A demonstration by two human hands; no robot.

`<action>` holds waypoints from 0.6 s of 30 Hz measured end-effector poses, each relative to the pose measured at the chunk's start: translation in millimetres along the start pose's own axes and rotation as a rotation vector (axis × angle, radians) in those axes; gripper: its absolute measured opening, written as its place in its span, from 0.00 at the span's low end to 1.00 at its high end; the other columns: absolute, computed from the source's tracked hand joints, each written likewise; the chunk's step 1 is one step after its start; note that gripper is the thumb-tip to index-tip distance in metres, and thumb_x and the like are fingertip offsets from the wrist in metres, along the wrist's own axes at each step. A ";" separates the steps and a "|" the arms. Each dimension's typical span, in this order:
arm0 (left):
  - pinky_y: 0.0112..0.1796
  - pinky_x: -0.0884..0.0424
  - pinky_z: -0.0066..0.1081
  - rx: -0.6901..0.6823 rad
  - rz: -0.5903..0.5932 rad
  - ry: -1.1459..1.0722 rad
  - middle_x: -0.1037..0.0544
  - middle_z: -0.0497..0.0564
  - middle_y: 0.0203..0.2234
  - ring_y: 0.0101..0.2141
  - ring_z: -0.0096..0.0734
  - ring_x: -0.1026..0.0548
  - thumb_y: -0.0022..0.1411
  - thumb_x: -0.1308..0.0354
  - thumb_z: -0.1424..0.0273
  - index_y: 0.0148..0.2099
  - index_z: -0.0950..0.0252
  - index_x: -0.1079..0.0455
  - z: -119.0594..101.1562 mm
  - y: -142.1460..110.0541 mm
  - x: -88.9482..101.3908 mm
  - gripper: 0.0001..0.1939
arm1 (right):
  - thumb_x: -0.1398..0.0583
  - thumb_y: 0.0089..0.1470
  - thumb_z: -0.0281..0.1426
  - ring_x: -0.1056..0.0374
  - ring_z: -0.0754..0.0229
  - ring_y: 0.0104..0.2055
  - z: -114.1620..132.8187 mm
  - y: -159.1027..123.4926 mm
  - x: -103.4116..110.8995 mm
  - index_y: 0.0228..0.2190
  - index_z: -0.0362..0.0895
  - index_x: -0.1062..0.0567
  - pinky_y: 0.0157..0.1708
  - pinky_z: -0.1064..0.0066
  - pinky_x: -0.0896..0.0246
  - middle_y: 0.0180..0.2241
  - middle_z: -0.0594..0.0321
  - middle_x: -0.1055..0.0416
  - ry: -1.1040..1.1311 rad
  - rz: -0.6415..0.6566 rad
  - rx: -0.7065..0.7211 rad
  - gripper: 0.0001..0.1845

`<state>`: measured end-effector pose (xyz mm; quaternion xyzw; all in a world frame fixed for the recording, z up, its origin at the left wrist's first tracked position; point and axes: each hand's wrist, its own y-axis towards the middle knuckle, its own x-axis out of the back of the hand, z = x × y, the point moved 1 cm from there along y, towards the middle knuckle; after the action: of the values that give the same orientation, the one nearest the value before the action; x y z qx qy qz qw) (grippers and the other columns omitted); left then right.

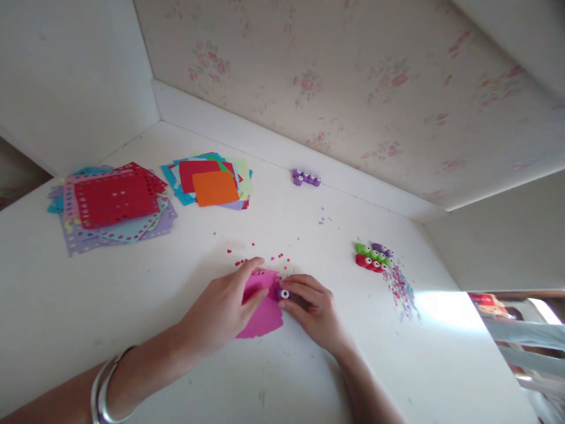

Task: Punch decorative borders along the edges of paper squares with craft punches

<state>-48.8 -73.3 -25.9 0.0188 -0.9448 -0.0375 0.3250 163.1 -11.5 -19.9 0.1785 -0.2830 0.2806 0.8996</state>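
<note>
So, left hand (220,303), fingers spread, rests on thin pink paper (265,318) at six o'clock; right hand (318,309) pinches a chunky purple punch (283,293).

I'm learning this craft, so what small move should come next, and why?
Probably press the purple punch down with the right hand: it sits at the right edge of the pink sheet, and the left hand rests on that sheet.

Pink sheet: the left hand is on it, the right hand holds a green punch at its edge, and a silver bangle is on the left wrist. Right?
Not quite: the head view shows the punch is purple, not green. The left hand is on the pink sheet, the right hand holds the punch at its edge, and the silver bangle is on the left wrist.
</note>
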 end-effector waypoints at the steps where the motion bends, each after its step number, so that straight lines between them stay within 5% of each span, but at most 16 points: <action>1: 0.52 0.29 0.40 -0.051 -0.013 0.043 0.26 0.57 0.54 0.52 0.41 0.26 0.66 0.46 0.65 0.63 0.62 0.42 -1.1 -0.9 2.9 0.24 | 0.35 0.57 0.35 0.28 0.54 0.46 0.6 0.5 0.5 0.43 0.51 0.20 0.45 0.63 0.30 0.44 0.56 0.25 0.006 0.003 -0.012 0.11; 7: 0.63 0.48 0.49 -0.326 0.080 0.320 0.41 0.53 0.66 0.65 0.49 0.46 0.62 0.40 0.64 0.60 0.58 0.35 3.4 -3.2 21.5 0.25 | 0.41 0.61 0.31 0.27 0.57 0.41 5.6 6.0 1.7 0.39 0.49 0.20 0.40 0.66 0.30 0.39 0.58 0.24 0.000 -0.066 -0.066 0.09; 12: 0.65 0.59 0.50 -0.307 0.179 0.324 0.33 0.54 0.61 0.63 0.45 0.42 0.63 0.41 0.58 0.61 0.60 0.35 8.9 -4.4 14.3 0.26 | 0.40 0.60 0.30 0.27 0.57 0.41 8.4 7.5 -3.4 0.38 0.49 0.19 0.40 0.67 0.30 0.38 0.59 0.24 -0.010 -0.023 -0.093 0.08; 18: 0.64 0.56 0.52 -0.290 0.125 0.301 0.31 0.56 0.59 0.61 0.47 0.38 0.63 0.41 0.58 0.58 0.61 0.33 2.8 -8.3 8.3 0.24 | 0.41 0.61 0.31 0.27 0.56 0.40 8.7 7.8 -4.9 0.37 0.49 0.19 0.39 0.66 0.30 0.38 0.58 0.23 -0.021 -0.034 -0.123 0.09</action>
<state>-57.0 -81.9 -23.7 -0.0812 -0.8696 -0.1494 0.4636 151.5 -11.6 -14.9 0.1307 -0.3061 0.2457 0.9104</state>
